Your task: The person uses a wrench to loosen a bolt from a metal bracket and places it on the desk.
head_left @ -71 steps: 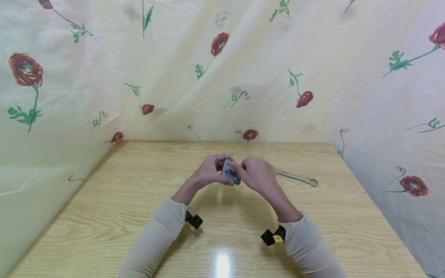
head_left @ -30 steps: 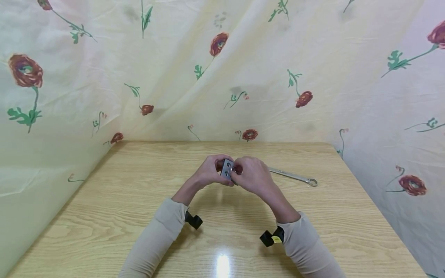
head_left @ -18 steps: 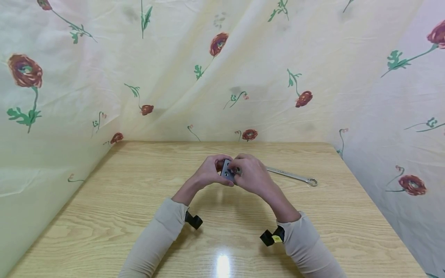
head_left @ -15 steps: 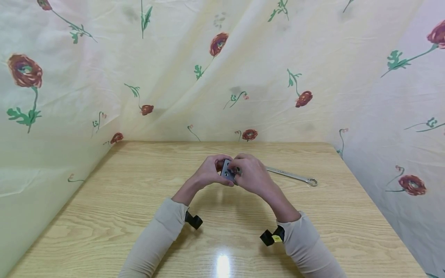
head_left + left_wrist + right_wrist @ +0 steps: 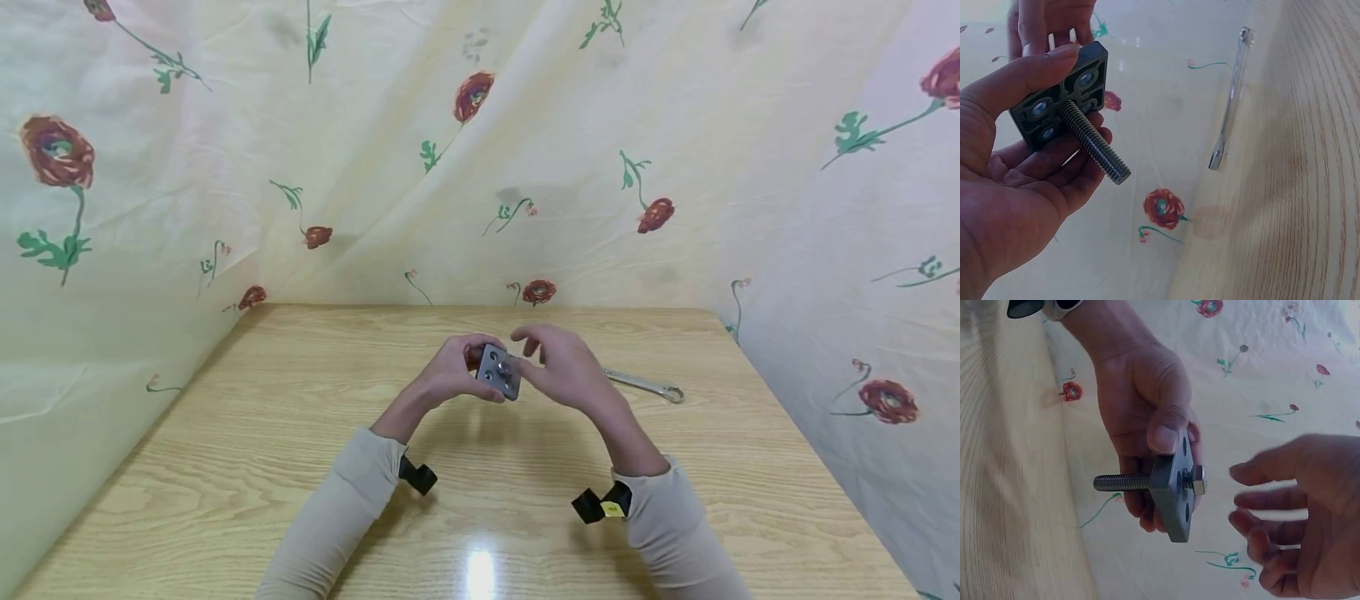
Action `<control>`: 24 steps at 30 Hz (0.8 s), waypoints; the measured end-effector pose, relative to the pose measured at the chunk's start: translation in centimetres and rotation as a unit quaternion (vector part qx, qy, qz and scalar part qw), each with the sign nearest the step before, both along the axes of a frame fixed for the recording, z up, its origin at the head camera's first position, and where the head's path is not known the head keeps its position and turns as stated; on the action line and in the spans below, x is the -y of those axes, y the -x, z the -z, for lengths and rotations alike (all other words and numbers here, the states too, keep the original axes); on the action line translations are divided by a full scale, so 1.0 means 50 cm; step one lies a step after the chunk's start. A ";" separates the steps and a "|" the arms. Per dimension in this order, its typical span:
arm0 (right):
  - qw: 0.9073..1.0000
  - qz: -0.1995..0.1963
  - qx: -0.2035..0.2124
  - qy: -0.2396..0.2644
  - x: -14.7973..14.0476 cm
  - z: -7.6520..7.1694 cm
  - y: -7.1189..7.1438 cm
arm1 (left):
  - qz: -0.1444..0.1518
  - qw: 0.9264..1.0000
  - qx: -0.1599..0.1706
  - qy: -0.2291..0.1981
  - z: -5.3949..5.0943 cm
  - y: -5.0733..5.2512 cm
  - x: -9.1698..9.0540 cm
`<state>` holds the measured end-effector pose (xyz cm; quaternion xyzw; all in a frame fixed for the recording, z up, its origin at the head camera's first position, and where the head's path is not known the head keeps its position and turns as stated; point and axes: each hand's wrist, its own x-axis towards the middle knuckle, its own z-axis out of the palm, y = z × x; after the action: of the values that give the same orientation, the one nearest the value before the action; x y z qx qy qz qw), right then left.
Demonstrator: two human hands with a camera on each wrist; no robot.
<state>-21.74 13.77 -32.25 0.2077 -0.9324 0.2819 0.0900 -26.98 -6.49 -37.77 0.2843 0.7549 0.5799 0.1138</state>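
Note:
My left hand [image 5: 453,368] grips a dark grey square plate [image 5: 1174,487] by its edges, thumb on one side and fingers on the other. Several holes pierce the plate. A hex bolt [image 5: 1094,142] passes through its middle; the long threaded shank sticks out on the palm side. In the right wrist view the bolt's hex head [image 5: 1199,480] stands slightly off the plate's other face. My right hand [image 5: 564,367] is just right of that head, its fingers loosely bent and apart from it, holding nothing.
A combination wrench [image 5: 643,384] lies on the wood-grain table [image 5: 300,467], right of the hands. Floral cloth [image 5: 375,150] hangs behind the table and along both sides. Each wrist wears a small black camera [image 5: 589,506].
The right hand's fingers were at the bolt head, turning about it; now they have let go and moved right, uncovering the head. The left hand and plate stay in place.

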 end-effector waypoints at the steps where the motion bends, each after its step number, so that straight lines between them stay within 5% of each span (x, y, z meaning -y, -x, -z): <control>1: 1.000 0.016 0.008 0.005 -0.002 -0.001 0.000 | 0.000 1.000 -0.001 0.000 0.000 0.000 0.000; 6: 0.996 0.075 0.040 -0.006 0.005 0.007 0.001 | 0.003 1.000 -0.006 -0.001 0.000 0.000 -0.001; 15: 0.992 0.106 0.038 -0.053 0.040 0.031 0.000 | 0.020 1.000 -0.009 -0.019 0.002 -0.001 -0.004; 24: 0.991 0.113 0.022 -0.062 0.049 0.044 0.010 | 0.006 1.000 -0.008 -0.007 0.000 -0.003 -0.005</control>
<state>-22.24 11.35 -34.46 0.0994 -0.9674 0.2158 0.0874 -26.83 -6.23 -37.80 0.2937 0.7501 0.5823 0.1094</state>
